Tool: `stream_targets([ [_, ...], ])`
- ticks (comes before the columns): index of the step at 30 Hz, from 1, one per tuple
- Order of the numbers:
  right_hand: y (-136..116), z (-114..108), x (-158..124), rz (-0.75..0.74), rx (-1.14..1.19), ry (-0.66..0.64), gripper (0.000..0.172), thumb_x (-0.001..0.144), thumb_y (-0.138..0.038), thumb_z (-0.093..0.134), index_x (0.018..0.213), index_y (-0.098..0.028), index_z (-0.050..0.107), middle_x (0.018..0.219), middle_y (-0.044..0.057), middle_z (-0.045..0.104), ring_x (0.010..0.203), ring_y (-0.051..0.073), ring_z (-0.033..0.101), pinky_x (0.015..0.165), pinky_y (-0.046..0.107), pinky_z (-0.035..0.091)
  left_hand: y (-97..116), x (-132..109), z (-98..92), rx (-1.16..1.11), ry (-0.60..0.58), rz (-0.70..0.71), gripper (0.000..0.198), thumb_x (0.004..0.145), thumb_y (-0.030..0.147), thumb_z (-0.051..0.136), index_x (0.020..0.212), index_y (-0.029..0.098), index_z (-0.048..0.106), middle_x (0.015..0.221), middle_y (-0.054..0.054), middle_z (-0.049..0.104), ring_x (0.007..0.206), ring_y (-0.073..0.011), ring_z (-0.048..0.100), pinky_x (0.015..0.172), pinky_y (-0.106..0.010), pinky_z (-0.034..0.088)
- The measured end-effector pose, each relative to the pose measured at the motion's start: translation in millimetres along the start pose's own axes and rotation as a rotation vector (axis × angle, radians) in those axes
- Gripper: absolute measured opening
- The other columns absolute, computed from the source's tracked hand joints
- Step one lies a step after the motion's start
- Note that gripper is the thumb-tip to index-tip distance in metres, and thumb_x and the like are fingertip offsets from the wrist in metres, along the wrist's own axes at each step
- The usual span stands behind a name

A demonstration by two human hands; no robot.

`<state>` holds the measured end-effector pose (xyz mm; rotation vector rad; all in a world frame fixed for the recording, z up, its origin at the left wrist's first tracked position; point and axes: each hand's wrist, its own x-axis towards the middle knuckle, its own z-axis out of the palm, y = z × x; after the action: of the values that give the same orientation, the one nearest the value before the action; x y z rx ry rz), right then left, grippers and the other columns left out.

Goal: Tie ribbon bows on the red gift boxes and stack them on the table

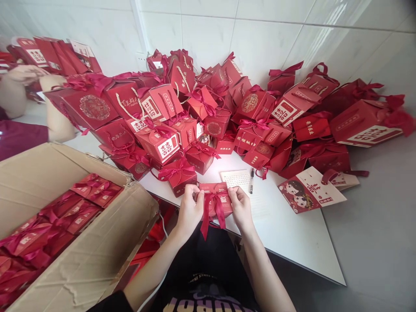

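A small red gift box (220, 196) with a dark red ribbon (214, 214) sits at the near edge of the white table (286, 225). My left hand (190, 208) pinches the ribbon on the box's left side. My right hand (239, 206) pinches it on the right side. The ribbon's tails hang down between my hands. Just behind the box lie a sheet of lined paper (236, 177) and a black pen (251, 180).
A large heap of red gift boxes (208, 112) with ribbons and cord handles covers the back of the table against the tiled wall. A cardboard carton (81, 251) at left holds several more red boxes. Another person's arm (55, 112) shows at far left. A flat printed box (308, 190) lies at right.
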<state>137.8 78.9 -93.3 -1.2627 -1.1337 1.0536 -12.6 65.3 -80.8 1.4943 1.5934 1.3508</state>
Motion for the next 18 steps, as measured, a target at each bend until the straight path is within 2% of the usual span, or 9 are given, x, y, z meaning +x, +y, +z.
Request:
stream_targets([
  [3, -6.8, -6.1, -4.8, -0.056, -0.108, 0.040, 0.036, 0.084, -0.051, 0.047, 0.064, -0.021, 0.041, 0.058, -0.003, 0.046, 0.053, 0.013, 0.044, 0.053, 0.027, 0.040, 3.2, 1.7, -1.1, 0.012, -0.050, -0.017, 0.010, 0.083, 0.026, 0.046, 0.078, 0.022, 0.038, 0.070, 0.003, 0.051, 0.062, -0.0120, 0.054, 0.062, -0.025, 0.045],
  [5, -21.0, -10.0, -12.5, -0.264, -0.278, 0.098, 0.029, 0.084, -0.048, 0.050, 0.076, -0.020, 0.049, 0.072, 0.002, 0.054, 0.069, 0.018, 0.053, 0.066, 0.032, 0.045, 5.7, 3.1, -2.3, 0.003, -0.093, -0.024, 0.010, 0.083, 0.027, 0.048, 0.080, 0.022, 0.040, 0.071, 0.002, 0.053, 0.063, -0.0121, 0.055, 0.063, -0.025, 0.045],
  [6, -29.5, -10.8, -17.4, -0.409, -0.369, 0.086, 0.028, 0.083, -0.047, 0.052, 0.086, -0.019, 0.052, 0.083, 0.005, 0.057, 0.081, 0.021, 0.055, 0.074, 0.037, 0.046, 6.7, 3.8, -2.8, -0.008, -0.110, -0.028, 0.009, 0.083, 0.027, 0.048, 0.081, 0.021, 0.041, 0.072, 0.002, 0.053, 0.065, -0.0123, 0.056, 0.064, -0.025, 0.045],
  [7, -37.5, -10.4, -22.6, -0.556, -0.456, 0.007, 0.032, 0.081, -0.046, 0.056, 0.097, -0.019, 0.053, 0.094, 0.009, 0.059, 0.092, 0.024, 0.055, 0.083, 0.042, 0.043, 7.4, 4.3, -3.3, -0.025, -0.123, -0.031, 0.009, 0.083, 0.027, 0.049, 0.082, 0.021, 0.042, 0.073, 0.002, 0.054, 0.066, -0.0124, 0.056, 0.065, -0.026, 0.046],
  [9, -48.6, -6.4, -32.6, -0.780, -0.640, -0.244, 0.046, 0.078, -0.045, 0.061, 0.113, -0.018, 0.051, 0.112, 0.014, 0.058, 0.108, 0.030, 0.052, 0.097, 0.053, 0.033, 7.9, 5.0, -3.9, -0.059, -0.143, -0.039, 0.009, 0.084, 0.028, 0.049, 0.083, 0.021, 0.043, 0.074, 0.002, 0.055, 0.069, -0.0127, 0.057, 0.066, -0.026, 0.046],
  [11, -49.6, -0.8, -40.1, -0.859, -0.809, -0.396, 0.054, 0.079, -0.042, 0.062, 0.122, -0.015, 0.047, 0.122, 0.018, 0.054, 0.116, 0.033, 0.048, 0.102, 0.060, 0.022, 7.0, 5.5, -3.8, -0.076, -0.141, -0.046, 0.008, 0.084, 0.028, 0.049, 0.084, 0.021, 0.044, 0.075, 0.001, 0.056, 0.070, -0.0129, 0.058, 0.067, -0.026, 0.047],
  [12, -46.6, 1.3, -42.6, -0.866, -0.875, -0.411, 0.052, 0.081, -0.037, 0.061, 0.125, -0.014, 0.045, 0.124, 0.019, 0.054, 0.117, 0.033, 0.048, 0.103, 0.061, 0.019, 6.2, 5.7, -3.5, -0.074, -0.132, -0.048, 0.008, 0.084, 0.028, 0.049, 0.083, 0.021, 0.045, 0.075, 0.001, 0.056, 0.070, -0.0128, 0.058, 0.067, -0.026, 0.047],
  [15, -31.7, 1.6, -46.5, -0.879, -0.954, -0.351, 0.038, 0.089, -0.015, 0.047, 0.127, -0.014, 0.045, 0.120, 0.017, 0.058, 0.116, 0.028, 0.052, 0.106, 0.059, 0.019, 4.1, 6.8, -1.2, -0.049, -0.109, -0.048, 0.007, 0.082, 0.025, 0.050, 0.080, 0.021, 0.044, 0.070, 0.003, 0.054, 0.065, -0.0122, 0.057, 0.064, -0.025, 0.046],
  [18, -21.1, -4.3, -48.8, -0.961, -0.859, -0.260, 0.032, 0.089, -0.006, 0.042, 0.117, -0.016, 0.054, 0.105, 0.011, 0.066, 0.104, 0.022, 0.059, 0.104, 0.051, 0.030, 3.7, 7.9, 1.8, -0.028, -0.100, -0.027, 0.006, 0.081, 0.023, 0.049, 0.079, 0.021, 0.044, 0.066, 0.004, 0.052, 0.062, -0.0116, 0.054, 0.062, -0.023, 0.045],
])
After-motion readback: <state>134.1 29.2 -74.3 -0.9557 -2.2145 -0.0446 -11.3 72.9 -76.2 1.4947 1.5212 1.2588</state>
